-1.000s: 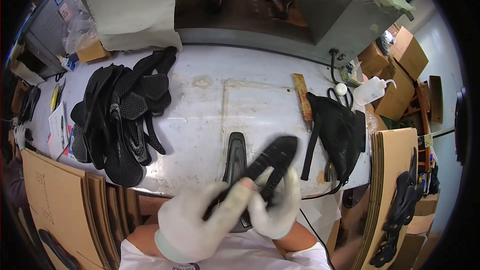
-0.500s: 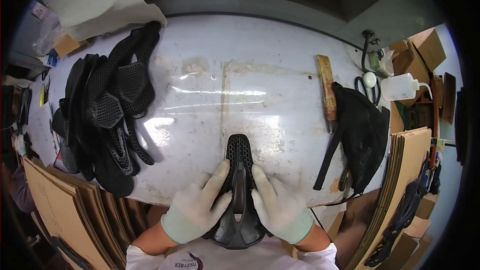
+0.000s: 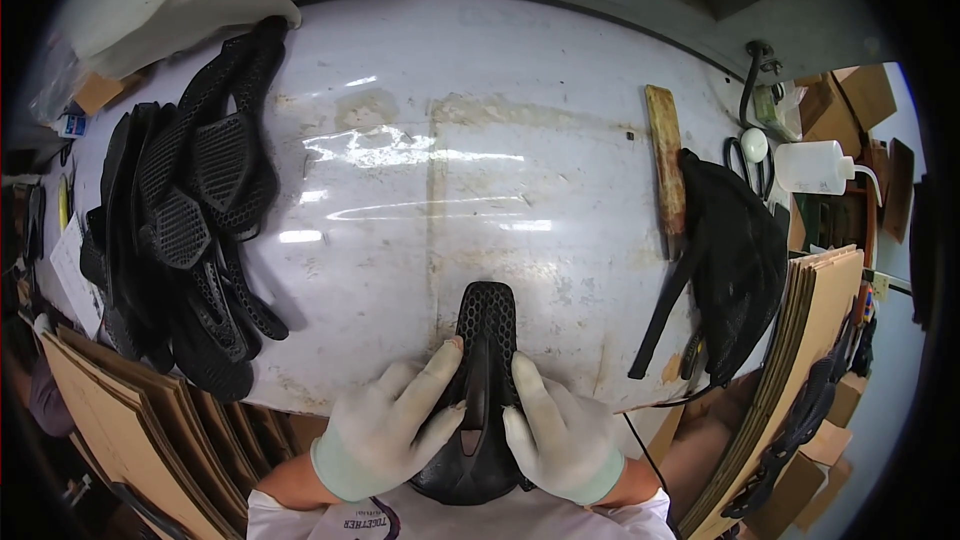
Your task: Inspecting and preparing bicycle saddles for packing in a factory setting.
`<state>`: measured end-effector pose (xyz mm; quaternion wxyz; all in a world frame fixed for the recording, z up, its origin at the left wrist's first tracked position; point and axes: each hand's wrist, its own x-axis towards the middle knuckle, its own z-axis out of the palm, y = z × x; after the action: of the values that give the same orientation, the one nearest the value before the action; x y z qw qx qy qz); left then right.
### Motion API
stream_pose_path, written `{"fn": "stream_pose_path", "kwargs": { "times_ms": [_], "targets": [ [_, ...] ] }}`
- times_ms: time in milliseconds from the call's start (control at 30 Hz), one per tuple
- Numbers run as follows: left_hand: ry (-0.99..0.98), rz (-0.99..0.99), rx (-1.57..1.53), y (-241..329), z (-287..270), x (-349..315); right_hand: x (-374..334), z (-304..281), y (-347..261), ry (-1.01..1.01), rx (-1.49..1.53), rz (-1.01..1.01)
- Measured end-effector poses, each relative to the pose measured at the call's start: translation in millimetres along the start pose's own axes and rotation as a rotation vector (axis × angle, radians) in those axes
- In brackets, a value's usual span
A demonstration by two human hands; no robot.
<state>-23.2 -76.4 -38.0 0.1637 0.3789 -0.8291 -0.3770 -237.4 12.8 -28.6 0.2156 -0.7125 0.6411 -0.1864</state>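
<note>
A black bicycle saddle with a honeycomb-patterned nose and a long slot down its middle is at the table's near edge, close to my body. Its narrow nose points away from me. My left hand, in a pale glove with a green cuff, grips its left side, thumb and fingers along the edge. On the opposite side my right hand, gloved the same way, holds the edge with fingers and thumb pressed to it. The saddle's underside and the undersides of my fingers are hidden.
Several black lattice saddle pieces are heaped on the left of the white table. To the right lie a worn wooden stick, a black cloth bag, scissors and a squeeze bottle. Cardboard sheets stand beside the table.
The saddle has tilted, so its rear shows a different, more rounded face and its nose sits slightly nearer me. Both hands keep their hold. The whole view has shifted a little.
</note>
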Motion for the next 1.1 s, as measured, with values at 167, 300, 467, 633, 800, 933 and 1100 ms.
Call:
{"fn": "stream_pose_path", "kwargs": {
  "times_ms": [167,300,467,633,800,933,1100],
  "targets": [
    [-0.087,-0.037,0.049,-3.9,0.3,-0.2,0.5,4.8,1.8,-0.006,-0.006,0.019],
    [-0.098,-0.048,0.059,-3.7,-0.3,0.8,3.0,2.4,0.7,-0.032,0.021,0.029],
    [-0.079,-0.022,0.072,-5.4,0.2,0.0,4.4,2.1,2.2,-0.071,0.052,0.031],
    [-0.05,0.015,0.071,-5.4,1.7,-6.7,2.6,2.7,5.4,-0.066,0.097,-0.047],
    [-0.019,0.0,0.039,-2.5,9.2,-12.0,3.8,5.6,3.3,-0.096,0.086,-0.053],
    [-0.028,-0.014,0.099,1.3,13.3,-8.3,4.0,11.0,-0.2,-0.086,0.04,-0.054],
    [-0.055,-0.023,0.273,9.7,12.6,1.2,10.2,10.8,-6.5,-0.105,-0.009,-0.022]
  ]
}}
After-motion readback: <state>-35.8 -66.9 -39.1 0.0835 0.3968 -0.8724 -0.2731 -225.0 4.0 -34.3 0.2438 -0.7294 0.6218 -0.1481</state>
